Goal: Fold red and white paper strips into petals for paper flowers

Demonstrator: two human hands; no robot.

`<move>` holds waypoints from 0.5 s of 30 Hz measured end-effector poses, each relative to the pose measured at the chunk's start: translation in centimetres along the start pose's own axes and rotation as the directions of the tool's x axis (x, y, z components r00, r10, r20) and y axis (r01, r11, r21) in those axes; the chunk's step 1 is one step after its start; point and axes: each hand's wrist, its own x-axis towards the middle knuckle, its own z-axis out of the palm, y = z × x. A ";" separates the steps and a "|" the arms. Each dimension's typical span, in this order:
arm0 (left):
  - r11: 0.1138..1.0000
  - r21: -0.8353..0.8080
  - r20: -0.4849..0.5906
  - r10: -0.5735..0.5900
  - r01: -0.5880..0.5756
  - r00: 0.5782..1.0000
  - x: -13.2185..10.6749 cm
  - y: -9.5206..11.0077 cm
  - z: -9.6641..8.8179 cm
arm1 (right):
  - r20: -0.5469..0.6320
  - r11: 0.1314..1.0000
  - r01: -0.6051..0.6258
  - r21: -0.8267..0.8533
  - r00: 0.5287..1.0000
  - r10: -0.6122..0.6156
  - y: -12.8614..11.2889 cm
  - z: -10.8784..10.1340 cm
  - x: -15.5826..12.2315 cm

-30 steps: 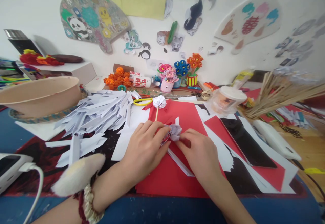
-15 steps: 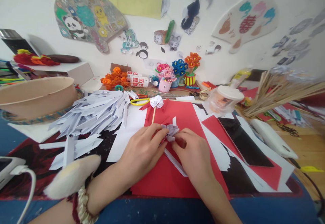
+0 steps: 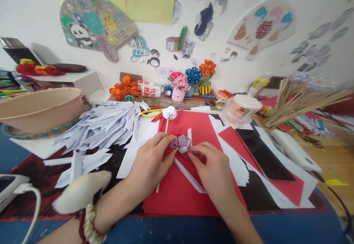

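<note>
A folded white paper flower [image 3: 182,143] is pinched between both hands above red paper sheets [image 3: 193,203]. My left hand [image 3: 153,159] grips its left petals with thumb and fingers. On the other side, my right hand [image 3: 212,164] pinches the right edge. A folded white paper strip [image 3: 190,175] slants below the flower, between the hands; whether it is joined to the flower I cannot tell. Just beyond lies a finished-looking white paper bloom [image 3: 169,112] on a thin wooden stick [image 3: 167,126], whose lower part passes under my left hand.
Folded paper strips [image 3: 105,122] are heaped at left beside a beige basin [image 3: 41,105]. A black phone [image 3: 265,155] and white power bank [image 3: 295,150] lie right. Wooden sticks [image 3: 306,100], a lidded plastic tub [image 3: 245,105] and potted craft flowers [image 3: 178,94] stand behind.
The paper flower has turned and opened toward me, showing its petals and centre. My right hand has shifted slightly, and the view has tilted up a little.
</note>
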 end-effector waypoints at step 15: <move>0.973 -0.228 -0.349 -0.052 -0.031 0.936 0.7 0.7 -2.8 | 0.353 0.751 -0.369 0.547 0.915 0.193 -3.7 -3.0 1.7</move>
